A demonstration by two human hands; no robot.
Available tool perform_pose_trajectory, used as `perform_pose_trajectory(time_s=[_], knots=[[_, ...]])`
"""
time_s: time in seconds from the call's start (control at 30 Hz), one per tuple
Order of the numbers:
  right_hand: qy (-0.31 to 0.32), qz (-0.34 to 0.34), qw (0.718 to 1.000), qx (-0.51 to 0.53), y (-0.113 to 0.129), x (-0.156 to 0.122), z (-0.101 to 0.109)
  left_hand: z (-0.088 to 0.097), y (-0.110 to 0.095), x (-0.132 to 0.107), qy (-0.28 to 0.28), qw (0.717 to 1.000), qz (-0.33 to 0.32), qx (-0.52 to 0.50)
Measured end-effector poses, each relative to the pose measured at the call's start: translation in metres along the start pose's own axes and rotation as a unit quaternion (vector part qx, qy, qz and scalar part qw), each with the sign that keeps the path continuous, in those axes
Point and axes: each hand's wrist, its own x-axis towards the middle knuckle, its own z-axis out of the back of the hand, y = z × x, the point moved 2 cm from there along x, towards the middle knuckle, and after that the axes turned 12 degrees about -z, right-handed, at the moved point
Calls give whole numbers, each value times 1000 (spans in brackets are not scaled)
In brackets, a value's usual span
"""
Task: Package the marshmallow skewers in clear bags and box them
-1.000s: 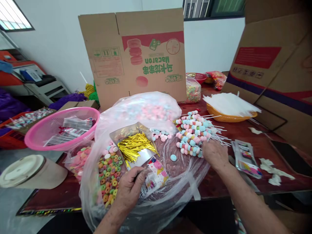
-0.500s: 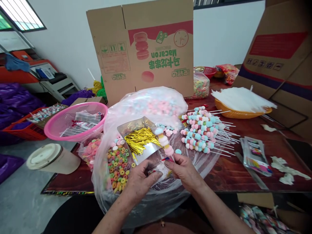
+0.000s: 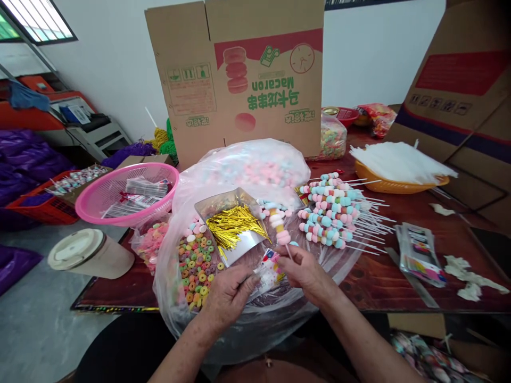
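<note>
Skewer (image 3: 279, 227) now lower, stick pinched in right hand (image 3: 304, 272) grip

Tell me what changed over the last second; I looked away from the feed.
The right hand left the pile of candy skewers, took one candy skewer and brought it to the printed bag held by the left hand. The left grip on the bag stayed, as did the gold twist ties.
</note>
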Motion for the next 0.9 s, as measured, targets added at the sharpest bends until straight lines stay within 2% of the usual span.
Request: perform_pose_trajectory(time_s=[0.07, 0.17, 0.23, 0.3, 0.37, 0.43, 0.5, 0.73, 0.9], knots=[[-3, 18, 1000, -25, 0, 2, -6, -1, -2, 0, 8, 999, -29, 32], [-70, 55, 996, -14, 0, 8, -7, 0, 1, -3, -27, 997, -31, 65], [-101, 69, 993, -10, 3, 8, 5, 5, 6, -8, -75, 994, -22, 77], [-129, 119, 982, -67, 10, 0, 28, 14, 11, -13, -117, 989, -40, 86], [-140, 220, 944, -204, 21, -15, 52, 25, 15, -18, -131, 983, -86, 96], [-115, 307, 886, -327, 31, -32, 70, 33, 17, -19, -115, 979, -125, 110], [-91, 355, 841, -398, 39, -45, 80, 38, 16, -18, -96, 976, -153, 123], [-108, 440, 729, -512, 50, -51, 76, 44, 4, -9, -63, 961, -225, 146], [-142, 473, 630, -599, 52, -56, 73, 48, 4, -7, -2, 963, -203, 176]])
